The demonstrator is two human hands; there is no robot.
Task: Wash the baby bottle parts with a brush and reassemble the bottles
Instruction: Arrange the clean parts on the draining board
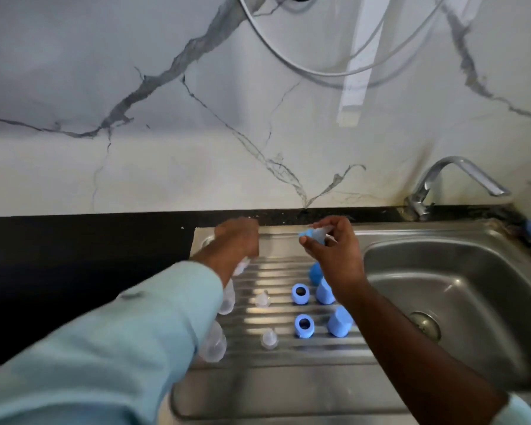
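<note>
Hands work over the ribbed drainboard (288, 363) beside the sink (442, 271). Right hand (334, 253), near the drainboard's far edge, pinches a blue ring with a clear teat (314, 234), its long axis lying roughly level, teat end toward the sink, likely being seated together. Left hand (238, 240) reaches toward the far left corner; its grip is blurred and I cannot tell its state. Two clear bottles (213, 342) stand along the left edge, blue rings (304, 325) and caps (339, 322) laid out in rows, probably ready for reassembly.
</note>
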